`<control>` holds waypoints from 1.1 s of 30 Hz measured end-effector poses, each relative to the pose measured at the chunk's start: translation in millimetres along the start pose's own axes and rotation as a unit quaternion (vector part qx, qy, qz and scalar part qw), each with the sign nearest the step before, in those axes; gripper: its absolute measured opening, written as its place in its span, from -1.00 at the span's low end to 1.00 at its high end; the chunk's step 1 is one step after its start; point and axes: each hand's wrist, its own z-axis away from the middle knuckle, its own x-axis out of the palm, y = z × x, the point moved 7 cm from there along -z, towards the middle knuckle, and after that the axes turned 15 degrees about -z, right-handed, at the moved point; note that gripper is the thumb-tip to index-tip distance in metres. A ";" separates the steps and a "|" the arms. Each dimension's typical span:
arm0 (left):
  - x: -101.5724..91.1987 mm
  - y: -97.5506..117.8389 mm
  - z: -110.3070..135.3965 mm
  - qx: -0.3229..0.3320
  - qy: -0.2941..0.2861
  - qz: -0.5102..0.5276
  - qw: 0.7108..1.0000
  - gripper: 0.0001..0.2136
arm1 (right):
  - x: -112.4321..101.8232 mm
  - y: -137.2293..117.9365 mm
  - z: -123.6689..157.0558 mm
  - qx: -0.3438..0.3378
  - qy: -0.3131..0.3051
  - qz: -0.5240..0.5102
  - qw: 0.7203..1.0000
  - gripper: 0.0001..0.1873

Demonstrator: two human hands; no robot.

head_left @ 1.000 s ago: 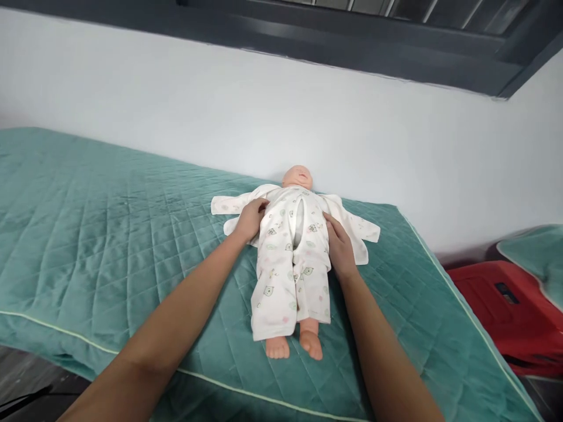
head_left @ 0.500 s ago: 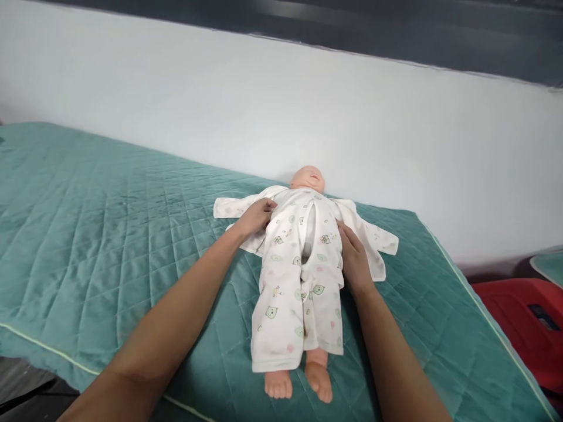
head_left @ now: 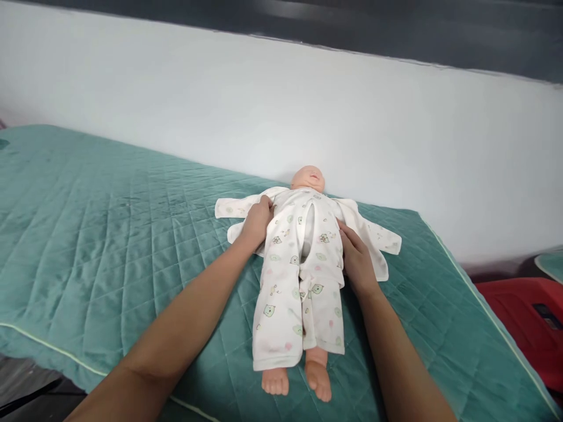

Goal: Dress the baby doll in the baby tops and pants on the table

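Note:
A baby doll (head_left: 307, 178) lies on its back, head toward the wall and bare feet toward me. White printed split-crotch baby pants (head_left: 278, 293) cover its legs and reach high up its trunk. Under its upper body a matching baby shirt (head_left: 377, 234) is spread, sleeves stretched out to both sides. At the pants' left edge, near the waist, my left hand (head_left: 258, 223) is closed on the fabric, its fingertips partly hidden. My right hand (head_left: 357, 258) grips the opposite side of the pants, thumb and fingers pressed against the cloth.
A green quilted cover (head_left: 109, 252) with pale piping lies under the doll. Behind it rises a white wall (head_left: 220, 105) with a dark band on top. Beyond the right edge stands a red plastic object (head_left: 523, 316).
My left hand has turned and closed more firmly at the pants' side, its knuckles now up. The left pant leg and foot have shifted slightly. My right hand stays nearly in place.

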 end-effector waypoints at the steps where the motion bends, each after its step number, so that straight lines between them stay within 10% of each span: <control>1: 0.2 0.4 -0.5 0.004 -0.001 -0.004 1.000 -0.91 | -0.2 0.5 -0.1 0.001 0.000 -0.002 1.000 -0.57; 18: -7.4 6.4 -3.9 0.078 0.069 0.094 0.990 -0.80 | -1.6 0.8 1.9 0.003 0.009 -0.010 1.000 -0.61; 33: 7.3 4.3 -7.6 0.000 -0.112 0.375 0.920 -0.76 | -2.3 0.5 1.9 0.002 0.028 0.002 1.000 -0.62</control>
